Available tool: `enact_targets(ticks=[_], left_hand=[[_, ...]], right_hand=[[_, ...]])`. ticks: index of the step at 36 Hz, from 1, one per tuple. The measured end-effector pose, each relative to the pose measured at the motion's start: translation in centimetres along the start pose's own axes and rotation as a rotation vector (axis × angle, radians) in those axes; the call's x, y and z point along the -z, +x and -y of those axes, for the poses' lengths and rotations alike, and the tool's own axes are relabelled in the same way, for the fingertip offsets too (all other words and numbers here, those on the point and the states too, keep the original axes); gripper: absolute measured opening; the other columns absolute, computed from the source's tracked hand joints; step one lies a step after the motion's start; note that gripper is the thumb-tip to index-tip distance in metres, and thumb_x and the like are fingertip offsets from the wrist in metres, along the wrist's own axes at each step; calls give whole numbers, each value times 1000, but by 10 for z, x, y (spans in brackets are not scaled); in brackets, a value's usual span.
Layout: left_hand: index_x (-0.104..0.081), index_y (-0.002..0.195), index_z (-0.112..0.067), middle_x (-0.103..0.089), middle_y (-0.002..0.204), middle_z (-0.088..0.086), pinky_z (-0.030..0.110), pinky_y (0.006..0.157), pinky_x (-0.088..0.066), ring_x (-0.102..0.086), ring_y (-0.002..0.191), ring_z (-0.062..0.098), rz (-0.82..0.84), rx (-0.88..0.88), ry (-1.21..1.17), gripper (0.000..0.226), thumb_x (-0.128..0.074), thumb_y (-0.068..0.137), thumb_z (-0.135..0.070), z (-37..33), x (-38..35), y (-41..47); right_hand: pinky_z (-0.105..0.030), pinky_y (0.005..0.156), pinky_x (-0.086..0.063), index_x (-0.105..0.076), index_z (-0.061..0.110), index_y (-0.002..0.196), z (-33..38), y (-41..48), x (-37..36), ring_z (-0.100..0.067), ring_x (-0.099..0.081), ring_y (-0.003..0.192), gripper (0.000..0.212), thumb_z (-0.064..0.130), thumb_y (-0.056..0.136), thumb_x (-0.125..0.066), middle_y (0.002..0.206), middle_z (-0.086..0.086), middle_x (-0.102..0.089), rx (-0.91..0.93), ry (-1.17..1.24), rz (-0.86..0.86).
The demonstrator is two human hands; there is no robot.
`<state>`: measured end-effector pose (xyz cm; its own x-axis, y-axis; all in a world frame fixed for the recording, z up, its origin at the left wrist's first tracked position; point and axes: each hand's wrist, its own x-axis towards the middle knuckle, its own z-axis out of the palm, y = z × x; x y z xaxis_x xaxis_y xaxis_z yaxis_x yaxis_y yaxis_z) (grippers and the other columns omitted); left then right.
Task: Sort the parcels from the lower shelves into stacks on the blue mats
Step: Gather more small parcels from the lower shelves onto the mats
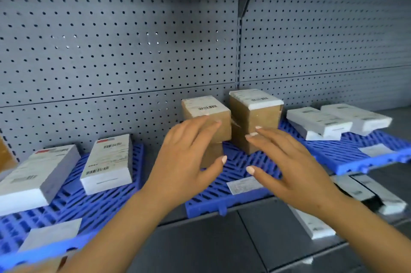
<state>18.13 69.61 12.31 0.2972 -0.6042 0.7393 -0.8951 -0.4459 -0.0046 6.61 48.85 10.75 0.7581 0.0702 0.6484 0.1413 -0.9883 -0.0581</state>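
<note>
Parcels [109,161] are already set on all three blue mats, so the sorting is judged well advanced but not finished. At the left of the frame, two grey-white piles are seen on the left mat [100,206]. At the centre, the left brown stack [206,114] and the right brown stack [253,112] stand just beside each other on the middle mat [206,206]. The left hand [189,154] is held before the first and the right hand [289,161] before the second. Each grip is open, fingers spread and nothing held; whether the fingertips touch the boxes cannot be told through the blur. At the right, white parcels [318,121] are piled loosely on the right mat [355,157]. At the lower right, unsorted parcels [311,221] lie on the lower shelf [244,239] and are yet to be moved.
</note>
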Motion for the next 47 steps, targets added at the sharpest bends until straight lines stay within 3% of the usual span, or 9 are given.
enact_targets(ticks=[6, 10, 16, 22, 30, 37, 47], left_hand=[[-49, 138, -14, -48, 141, 6, 28, 105, -26, -42, 126, 20, 63, -119, -194, 58, -52, 88, -42, -41, -22, -19], [-49, 139, -14, -47, 143, 7, 32, 104, -28, -44, 126, 22, 116, -158, -294, 57, -50, 89, -43, -71, -49, -35], [-52, 136, -14, -49, 140, 9, 43, 103, -33, -47, 122, 26, 162, -273, -283, 54, -52, 89, -42, -118, -89, -46], [-50, 137, -18, -49, 140, 5, 40, 103, -33, -49, 120, 23, 287, -313, -293, 55, -52, 87, -41, -166, -129, -47], [-51, 133, -17, -51, 137, 6, 46, 102, -41, -52, 119, 27, 419, -338, -343, 53, -47, 86, -42, -240, -191, -26], [-54, 132, -19, -54, 135, 4, 40, 103, -39, -47, 120, 20, 479, -375, -319, 58, -46, 83, -50, -311, -251, -1], [-54, 132, -15, -53, 136, 6, 44, 101, -41, -53, 119, 25, 598, -348, -327, 61, -45, 84, -50, -393, -327, 29]], right_hand=[[-35, 103, -38, -51, 19, 136, 4, -70, 20, -23, -41, 133, 55, 51, 91, -47, 142, -4, -46, -109, -68, 12], [-40, 101, -43, -53, 16, 134, 2, -117, 36, -26, -44, 131, 54, 49, 92, -45, 140, -6, -47, -208, -135, 31], [-41, 101, -43, -52, 13, 134, -21, -187, 47, -29, -46, 127, 52, 42, 91, -49, 135, -10, -50, -287, -241, 115], [-43, 101, -45, -53, 12, 132, -51, -239, 59, -31, -48, 125, 52, 44, 92, -47, 133, -13, -53, -402, -259, 123], [-40, 102, -44, -54, 17, 134, -116, -297, 77, -26, -46, 129, 55, 50, 92, -40, 135, -8, -53, -546, -259, 178], [-41, 100, -46, -55, 18, 132, -187, -346, 102, -27, -49, 126, 52, 48, 91, -43, 133, -7, -54, -571, -253, 180], [-44, 101, -45, -53, 21, 133, -270, -404, 126, -28, -48, 128, 53, 49, 90, -43, 134, -7, -54, -682, -215, 254]])
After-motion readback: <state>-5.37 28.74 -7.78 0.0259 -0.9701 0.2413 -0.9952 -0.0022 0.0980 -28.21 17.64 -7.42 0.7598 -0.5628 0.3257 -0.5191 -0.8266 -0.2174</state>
